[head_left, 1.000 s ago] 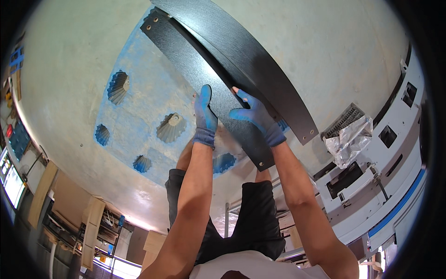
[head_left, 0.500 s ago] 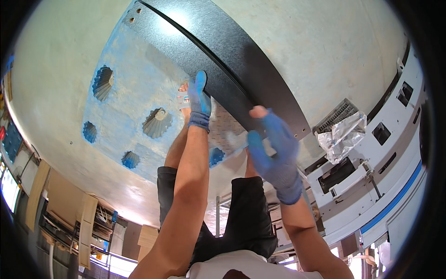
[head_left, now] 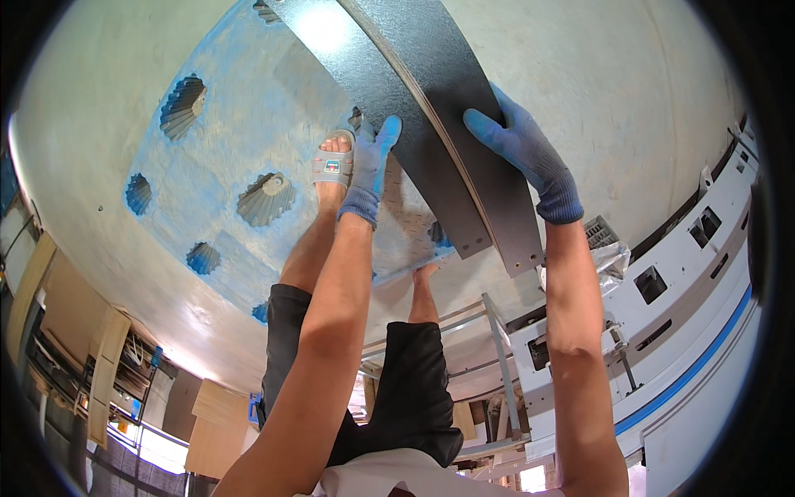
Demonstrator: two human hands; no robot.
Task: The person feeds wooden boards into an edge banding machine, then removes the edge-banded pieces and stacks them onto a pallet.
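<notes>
Two long, curved, sheeny black panels [head_left: 377, 83] run side by side at twelve o'clock, two small holes [head_left: 519, 267] showing in each near end. The blue-gloved left hand [head_left: 368, 161] grasps one's outer edge at eleven o'clock; the matching right hand [head_left: 530, 149] grasps the other's at two.

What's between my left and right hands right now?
Two dark curved panels, side by side, lie between your left hand and right hand in the head view.
</notes>
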